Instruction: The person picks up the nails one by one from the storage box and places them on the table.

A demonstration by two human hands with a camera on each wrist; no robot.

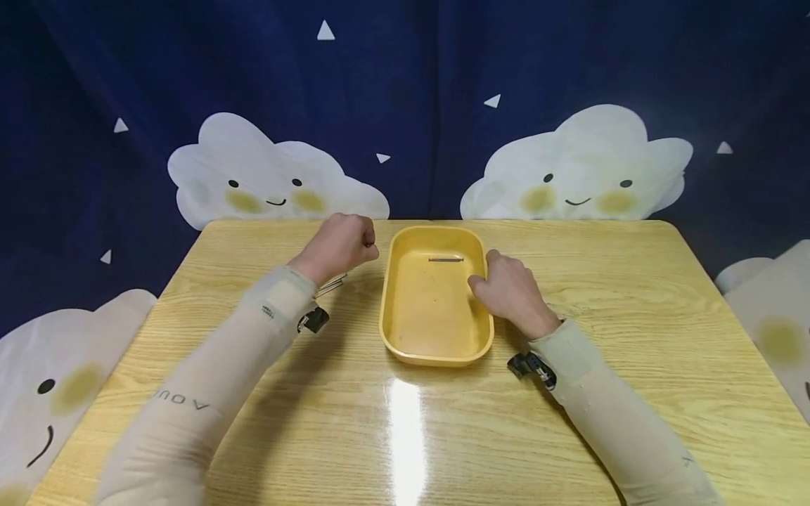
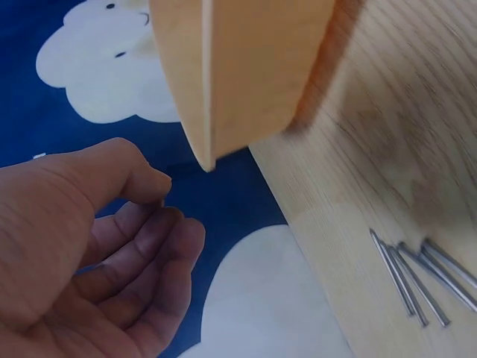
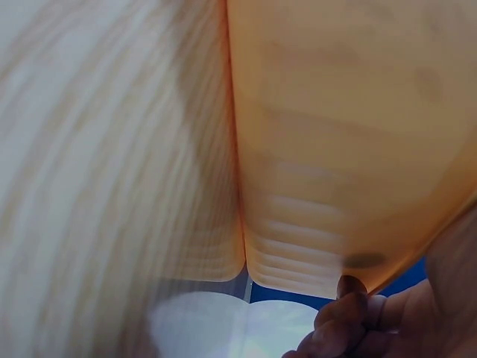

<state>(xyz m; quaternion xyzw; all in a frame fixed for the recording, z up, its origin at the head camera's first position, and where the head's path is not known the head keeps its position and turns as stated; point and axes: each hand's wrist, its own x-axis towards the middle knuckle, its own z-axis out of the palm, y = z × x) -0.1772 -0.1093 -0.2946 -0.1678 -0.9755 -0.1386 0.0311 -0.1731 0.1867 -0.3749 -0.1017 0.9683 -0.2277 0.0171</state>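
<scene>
My left hand (image 1: 342,242) is raised left of a yellow plastic tray (image 1: 436,356), its thumb and fingertips together. Between them shows a small dark tip, apparently the end of a nail (image 1: 369,244); the rest of it is hidden. The left wrist view shows this hand (image 2: 112,239) with curled fingers, beside the tray's rim (image 2: 209,89). My right hand (image 1: 514,292) grips the tray's right rim, thumb over the inside and fingers outside. One metal nail (image 1: 446,260) lies in the tray toward its far end. Several loose nails (image 2: 425,276) lie on the table under the left forearm.
The light wooden table (image 1: 633,295) has its far edge just behind the tray. Beyond it hangs a dark blue curtain (image 1: 430,105) with white cloud prints. Each wrist carries a small black camera, such as the left one (image 1: 313,320).
</scene>
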